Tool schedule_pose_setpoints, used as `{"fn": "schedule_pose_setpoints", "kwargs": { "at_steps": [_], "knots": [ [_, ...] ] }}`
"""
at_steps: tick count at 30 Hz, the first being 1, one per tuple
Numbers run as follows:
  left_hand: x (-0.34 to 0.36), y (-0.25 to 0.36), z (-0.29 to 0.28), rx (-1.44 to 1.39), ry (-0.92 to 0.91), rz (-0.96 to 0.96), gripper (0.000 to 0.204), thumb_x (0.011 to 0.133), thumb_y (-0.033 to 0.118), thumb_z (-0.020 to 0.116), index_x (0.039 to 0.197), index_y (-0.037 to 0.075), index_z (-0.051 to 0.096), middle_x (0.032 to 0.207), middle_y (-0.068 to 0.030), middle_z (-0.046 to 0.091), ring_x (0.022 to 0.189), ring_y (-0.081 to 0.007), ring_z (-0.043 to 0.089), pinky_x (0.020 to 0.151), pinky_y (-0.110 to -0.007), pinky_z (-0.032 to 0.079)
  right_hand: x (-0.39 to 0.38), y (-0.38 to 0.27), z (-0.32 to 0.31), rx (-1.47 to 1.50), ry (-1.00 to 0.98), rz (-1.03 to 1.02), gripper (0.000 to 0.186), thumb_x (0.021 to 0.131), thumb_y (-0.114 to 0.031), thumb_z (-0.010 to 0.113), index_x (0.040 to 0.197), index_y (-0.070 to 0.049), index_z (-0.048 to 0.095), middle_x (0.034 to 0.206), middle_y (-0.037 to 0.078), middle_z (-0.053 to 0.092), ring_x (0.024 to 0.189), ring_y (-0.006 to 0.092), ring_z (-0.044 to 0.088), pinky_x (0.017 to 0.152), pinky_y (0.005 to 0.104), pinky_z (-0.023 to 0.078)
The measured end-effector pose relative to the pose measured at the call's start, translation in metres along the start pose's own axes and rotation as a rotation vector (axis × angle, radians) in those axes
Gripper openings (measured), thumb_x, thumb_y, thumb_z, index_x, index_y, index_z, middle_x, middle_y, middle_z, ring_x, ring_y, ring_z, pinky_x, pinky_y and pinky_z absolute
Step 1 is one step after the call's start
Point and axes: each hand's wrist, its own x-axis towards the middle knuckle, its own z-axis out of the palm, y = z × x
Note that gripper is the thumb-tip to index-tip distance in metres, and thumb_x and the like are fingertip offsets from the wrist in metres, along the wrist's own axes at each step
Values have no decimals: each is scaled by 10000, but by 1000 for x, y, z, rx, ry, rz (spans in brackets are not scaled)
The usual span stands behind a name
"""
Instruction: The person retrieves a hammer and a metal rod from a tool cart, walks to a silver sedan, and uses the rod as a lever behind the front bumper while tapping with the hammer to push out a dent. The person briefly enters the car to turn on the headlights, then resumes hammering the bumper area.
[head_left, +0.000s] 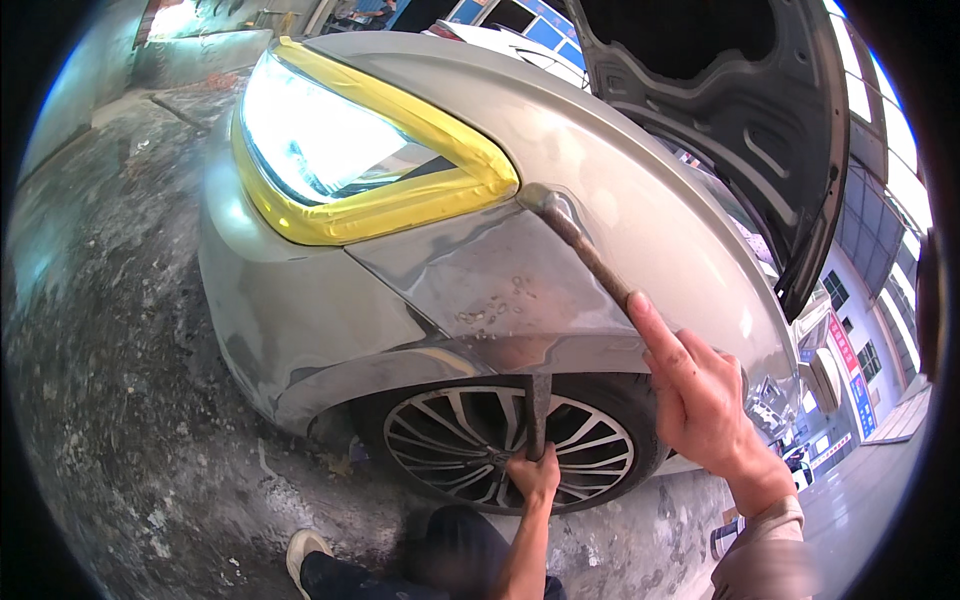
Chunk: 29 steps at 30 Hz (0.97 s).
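My right hand (695,395) grips the handle of a hammer (590,255), its index finger stretched along the handle. The hammer's metal head lies at the fender just by the headlight's rear corner; whether it touches cannot be made out. Lower down, in front of the wheel, my left hand (533,472) is closed round a dark metal bar (539,410). That bar stands upright, and its upper end is hidden behind the wheel arch lip. Between the two tools is the fender (470,265), bare shiny metal in part, with a cluster of small dents or marks.
Yellow masking tape (400,215) frames the bright headlight (320,130). The raised hood (800,130) stands at the upper right. Below the arch is the multi-spoke wheel (440,430). Stained concrete floor (120,330) spreads left, and my shoe (305,550) rests at the bottom.
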Motion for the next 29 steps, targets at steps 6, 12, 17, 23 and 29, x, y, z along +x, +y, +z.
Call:
{"fn": "schedule_pose_setpoints", "kwargs": {
  "at_steps": [6, 12, 17, 23, 29],
  "knots": [
    [-1, 14, -5, 141, -99, -222, 324, 788, 188, 698, 873, -122, 661, 836, -227, 713, 815, -309, 702, 749, -404, 503, -1, -2, 7, 29, 293, -126, 762, 684, 126, 594, 1422, -46, 514, 651, 27, 490, 505, 140, 463, 404, 294, 374],
    [-1, 16, -4, 128, -82, -183, 304, 788, 174, 703, 858, -119, 664, 815, -231, 711, 826, -308, 708, 748, -405, 504, -3, -10, 7, 57, 352, -258, 779, 681, 131, 611, 1432, -50, 504, 683, 25, 516, 508, 141, 471, 402, 295, 372],
    [-1, 10, -1, -37, -32, -104, 278, 788, 145, 713, 857, -120, 664, 823, -208, 714, 809, -297, 700, 754, -403, 506, 3, -13, 15, 77, 131, -25, 775, 615, 125, 604, 1376, -19, 563, 704, 35, 552, 475, 134, 433, 382, 275, 374],
    [2, 5, -1, 161, -154, -307, 305, 795, 152, 720, 913, -123, 661, 921, -212, 710, 856, -290, 686, 804, -388, 501, 4, -14, 16, 132, 119, -79, 789, 670, 131, 593, 1436, -39, 502, 648, 22, 416, 488, 148, 427, 392, 302, 357],
    [0, -5, 7, -4, 62, -20, 229, 765, 151, 699, 808, -73, 686, 655, -200, 673, 657, -222, 695, 636, -365, 496, 4, -15, 16, 73, -16, -3, 821, 681, 97, 627, 1463, -111, 486, 906, 89, 679, 518, 135, 479, 410, 255, 400]
  ]
}}
